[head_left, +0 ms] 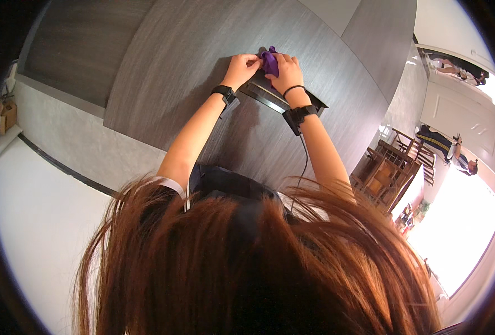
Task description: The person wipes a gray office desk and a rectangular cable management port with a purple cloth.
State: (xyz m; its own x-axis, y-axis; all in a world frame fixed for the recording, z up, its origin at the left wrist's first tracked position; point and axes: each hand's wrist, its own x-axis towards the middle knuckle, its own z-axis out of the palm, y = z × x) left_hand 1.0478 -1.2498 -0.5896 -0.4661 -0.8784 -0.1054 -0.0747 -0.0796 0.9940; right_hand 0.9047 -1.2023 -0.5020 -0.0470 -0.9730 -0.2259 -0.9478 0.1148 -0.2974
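Observation:
My right hand [285, 72] is closed on a bunched purple cloth [268, 60], over a dark rectangular object [254, 91] with a glossy edge on the grey wood-grain table [163, 67]. My left hand [243, 68] is pinched at the cloth's left side; what its fingertips hold is hidden. A small greyish item [262, 50] shows behind the cloth, too small to name. Both wrists wear black strapped devices, with a cable [305, 159] hanging below the right one.
Wooden chairs [392, 173] stand right of the table. Beyond them is a person [445, 146] in dark clothes, and other people [459, 70] appear in an opening at upper right. A cardboard box [7, 116] sits at far left. My hair covers the lower middle of the view.

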